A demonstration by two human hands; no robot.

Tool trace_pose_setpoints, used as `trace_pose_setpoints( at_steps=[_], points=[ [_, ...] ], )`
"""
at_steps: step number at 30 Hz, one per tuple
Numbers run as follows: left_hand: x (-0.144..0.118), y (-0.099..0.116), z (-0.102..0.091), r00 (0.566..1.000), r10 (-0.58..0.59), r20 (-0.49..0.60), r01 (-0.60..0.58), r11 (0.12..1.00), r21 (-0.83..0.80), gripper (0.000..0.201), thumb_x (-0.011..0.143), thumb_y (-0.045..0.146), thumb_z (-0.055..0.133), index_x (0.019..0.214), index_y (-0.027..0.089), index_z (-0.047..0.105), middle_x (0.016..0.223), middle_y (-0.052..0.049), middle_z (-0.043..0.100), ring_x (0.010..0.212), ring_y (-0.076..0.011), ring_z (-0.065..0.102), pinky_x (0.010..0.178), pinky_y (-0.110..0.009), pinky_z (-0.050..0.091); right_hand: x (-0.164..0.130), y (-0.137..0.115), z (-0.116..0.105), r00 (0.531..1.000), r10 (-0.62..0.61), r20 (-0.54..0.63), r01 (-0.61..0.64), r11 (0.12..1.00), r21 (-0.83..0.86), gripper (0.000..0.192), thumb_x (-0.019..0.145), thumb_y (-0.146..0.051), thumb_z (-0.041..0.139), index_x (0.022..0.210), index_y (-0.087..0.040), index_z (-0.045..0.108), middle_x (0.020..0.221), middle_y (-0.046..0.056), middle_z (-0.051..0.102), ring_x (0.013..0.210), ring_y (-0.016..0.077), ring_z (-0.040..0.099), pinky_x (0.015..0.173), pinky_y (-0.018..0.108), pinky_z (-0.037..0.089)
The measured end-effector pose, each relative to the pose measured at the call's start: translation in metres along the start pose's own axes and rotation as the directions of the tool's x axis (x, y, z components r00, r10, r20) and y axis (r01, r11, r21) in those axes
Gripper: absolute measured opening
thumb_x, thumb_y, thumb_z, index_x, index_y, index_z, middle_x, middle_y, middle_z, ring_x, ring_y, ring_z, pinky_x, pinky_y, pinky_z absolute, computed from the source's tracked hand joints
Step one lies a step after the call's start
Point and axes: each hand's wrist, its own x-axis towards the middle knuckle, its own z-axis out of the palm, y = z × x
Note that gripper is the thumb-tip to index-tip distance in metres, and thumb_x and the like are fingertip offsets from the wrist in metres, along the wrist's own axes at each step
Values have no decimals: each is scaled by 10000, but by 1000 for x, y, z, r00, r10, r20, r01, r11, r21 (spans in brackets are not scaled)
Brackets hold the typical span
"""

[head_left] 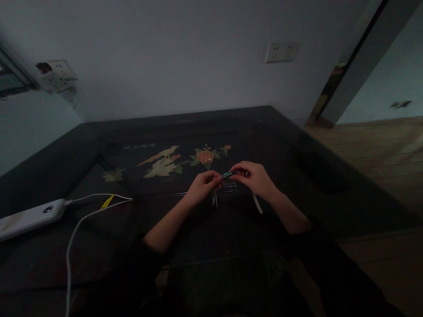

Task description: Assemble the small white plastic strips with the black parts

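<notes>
Right now both of your hands meet above the middle of the dark table (pixel 83 157), well back from its near edge and from its right edge, so you have open surface on every side. Your left hand (pixel 203 186) and your right hand (pixel 255 178) are each pinched on 1 end of a small greenish piece (pixel 227 175), which sits between the fingertips just above the tabletop. Its long axis runs left to right, almost level, across your view. It is too small and too dim to say what it is. A white strip (pixel 257 203) hangs below your right hand, and 2 thin pale ends (pixel 214 198) hang below your left.

Off to your left, near the table's left edge, lies a white power bank (pixel 21 221), with a white cable (pixel 68 254) running from it toward the near edge. A painted flower-and-bird design (pixel 181 160) lies just beyond your hands.
</notes>
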Motion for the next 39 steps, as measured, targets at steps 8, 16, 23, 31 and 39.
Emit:
trace_pose_setpoints(
  at_steps=[8, 16, 23, 31, 39],
  points=[
    [6, -16, 4, 999, 43, -31, -39, 990, 137, 340, 839, 448, 493, 718, 143, 580, 647, 1, 557, 612, -106, 483, 582, -216, 361, 0, 5, 5, 998, 39, 59, -35, 997, -68, 114, 813, -267, 624, 866, -174, 662, 737, 11, 594, 660, 126, 522, 632, 236, 383],
    [7, -21, 8, 997, 52, -66, -39, 982, 187, 317, 842, 429, 479, 738, 151, 589, 663, -1, 576, 653, -123, 522, 620, -221, 393, 1, 10, 7, 991, 71, 117, -51, 985, -162, 112, 800, -244, 636, 885, -176, 661, 765, 16, 600, 693, 131, 531, 646, 237, 380],
    [5, -16, 10, 990, 66, -122, -33, 967, 251, 338, 873, 418, 431, 723, 158, 587, 668, -1, 580, 670, -129, 529, 651, -226, 393, 2, 13, 8, 989, 80, 126, -52, 975, -216, 115, 817, -260, 621, 891, -184, 666, 789, 23, 622, 719, 137, 549, 667, 243, 385],
    [-2, -13, 5, 976, 190, -111, -107, 851, 514, 225, 846, 302, 508, 1004, 178, 608, 964, -55, 635, 925, -179, 571, 823, -287, 417, 1, 16, 8, 965, 203, 165, -123, 909, -399, 109, 818, -266, 622, 895, -219, 683, 851, 37, 667, 791, 171, 587, 665, 258, 386],
    [-13, -8, 13, 993, 111, 44, -106, 657, 746, 518, 779, 478, 595, 1222, 219, 521, 1202, -93, 561, 1138, -276, 470, 940, -433, 329, 1, 17, 11, 947, 255, 198, -136, 872, -470, 113, 817, -281, 616, 900, -238, 680, 821, 20, 673, 777, 173, 595, 623, 255, 364]
  ],
)
